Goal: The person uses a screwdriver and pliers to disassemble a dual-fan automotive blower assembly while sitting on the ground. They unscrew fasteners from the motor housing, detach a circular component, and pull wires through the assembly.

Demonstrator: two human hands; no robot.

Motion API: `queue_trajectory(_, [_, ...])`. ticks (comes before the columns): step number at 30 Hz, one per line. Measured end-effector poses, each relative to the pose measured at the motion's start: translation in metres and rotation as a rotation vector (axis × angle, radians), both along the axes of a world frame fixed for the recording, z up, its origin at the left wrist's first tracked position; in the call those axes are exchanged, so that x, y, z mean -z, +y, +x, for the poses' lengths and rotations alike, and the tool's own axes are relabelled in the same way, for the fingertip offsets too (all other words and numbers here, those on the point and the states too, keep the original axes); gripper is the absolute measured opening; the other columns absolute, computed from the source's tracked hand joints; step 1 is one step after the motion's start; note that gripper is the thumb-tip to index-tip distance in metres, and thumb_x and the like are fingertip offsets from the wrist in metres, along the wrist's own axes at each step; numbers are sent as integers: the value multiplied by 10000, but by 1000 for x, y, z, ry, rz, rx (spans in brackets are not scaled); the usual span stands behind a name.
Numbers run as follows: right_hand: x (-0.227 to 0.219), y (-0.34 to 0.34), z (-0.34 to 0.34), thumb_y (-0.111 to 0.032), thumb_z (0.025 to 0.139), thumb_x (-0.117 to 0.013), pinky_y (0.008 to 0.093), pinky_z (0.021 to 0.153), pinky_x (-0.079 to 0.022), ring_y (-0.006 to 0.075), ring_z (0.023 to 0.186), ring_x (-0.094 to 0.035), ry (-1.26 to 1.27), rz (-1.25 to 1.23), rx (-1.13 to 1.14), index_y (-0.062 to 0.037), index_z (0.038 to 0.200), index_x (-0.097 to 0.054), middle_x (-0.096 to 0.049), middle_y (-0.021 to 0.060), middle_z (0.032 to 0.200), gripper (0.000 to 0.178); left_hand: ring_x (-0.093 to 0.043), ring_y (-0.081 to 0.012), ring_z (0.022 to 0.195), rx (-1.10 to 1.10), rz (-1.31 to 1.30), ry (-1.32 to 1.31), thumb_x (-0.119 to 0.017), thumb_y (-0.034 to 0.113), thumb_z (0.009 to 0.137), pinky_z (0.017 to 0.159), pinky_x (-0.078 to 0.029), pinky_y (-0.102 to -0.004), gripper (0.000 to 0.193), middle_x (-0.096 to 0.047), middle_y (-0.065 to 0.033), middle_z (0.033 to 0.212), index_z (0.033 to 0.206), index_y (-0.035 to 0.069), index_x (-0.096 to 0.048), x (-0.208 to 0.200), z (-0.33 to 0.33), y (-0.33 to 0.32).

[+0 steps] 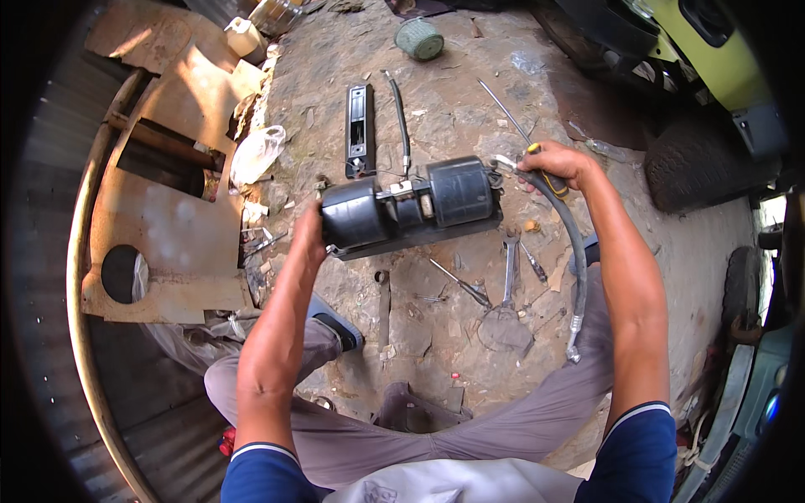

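Note:
A black double-drum blower unit (360,210) is held up above the ground, tilted slightly up to the right. My left hand (310,230) grips its left end, with the fingers partly hidden behind it. At the right end, my right hand (555,168) is closed around a screwdriver (547,178) with a yellow-and-black handle, its long shaft pointing away to the upper left. The same hand holds a grey hose (574,243) with metal end fittings. One end of the hose lies close to the unit's right side; the other hangs down near my right thigh.
A wrench (510,264), a screwdriver (461,283) and a flat spanner (383,310) lie on the ground below. Farther off are a black vent panel (359,130), a short hose (400,117) and a greenish cylinder (419,39). Rusty sheet metal (189,277) stands left; a tyre (692,163) right.

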State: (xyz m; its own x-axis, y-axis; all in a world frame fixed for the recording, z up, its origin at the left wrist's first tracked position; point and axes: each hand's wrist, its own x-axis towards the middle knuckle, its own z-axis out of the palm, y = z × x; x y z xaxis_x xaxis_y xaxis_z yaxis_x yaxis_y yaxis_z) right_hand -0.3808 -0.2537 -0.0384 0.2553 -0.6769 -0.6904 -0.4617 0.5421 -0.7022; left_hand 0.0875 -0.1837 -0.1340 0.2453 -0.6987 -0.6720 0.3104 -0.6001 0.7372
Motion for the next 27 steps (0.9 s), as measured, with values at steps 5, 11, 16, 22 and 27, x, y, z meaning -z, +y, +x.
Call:
queue_trajectory(5, [56, 15, -27, -196, 872, -695, 290, 590, -553, 172, 695, -691, 115, 16, -53, 20, 986, -657, -702, 107, 875, 247, -509, -148, 598, -56, 149, -14, -522, 321, 929, 538, -431, -336, 245, -556, -24, 762, 906, 101, -628, 38, -39, 41])
queue_trajectory(11, [92, 28, -43, -255, 859, -715, 301, 618, -499, 156, 712, -665, 144, -61, -16, 0, 926, -675, -690, 71, 836, 267, -434, -159, 586, -118, 168, -217, -590, 395, 872, 548, -379, -355, 332, -497, -29, 717, 840, 65, -606, 60, -56, 49])
queue_trajectory(16, [105, 19, -43, -305, 811, -738, 328, 637, -460, 152, 687, -587, 323, -188, -129, -17, 888, -671, -675, 60, 785, 306, -653, -339, 1002, -61, 186, -361, -567, 521, 855, 873, -475, -446, 712, -669, -279, 1110, 1071, -152, -657, 71, -54, 46])
queue_trajectory(22, [108, 33, -54, -309, 824, -721, 398, 742, -495, 304, 788, -650, 577, -513, 14, 18, 927, -663, -699, 192, 903, 348, -612, -462, 1093, 81, 114, -751, -520, 569, 916, 938, -453, -492, 726, -627, -352, 1148, 1087, -124, -653, 67, -69, 44])
queue_trajectory(27, [50, 92, -16, -306, 862, -695, 422, 712, -498, 401, 777, -652, 537, -853, 253, 22, 918, -662, -686, 231, 844, 334, -572, -439, 1162, 87, -115, -890, -504, 479, 975, 993, -433, -472, 580, -605, -300, 1224, 1198, -48, -600, 70, -63, 51])
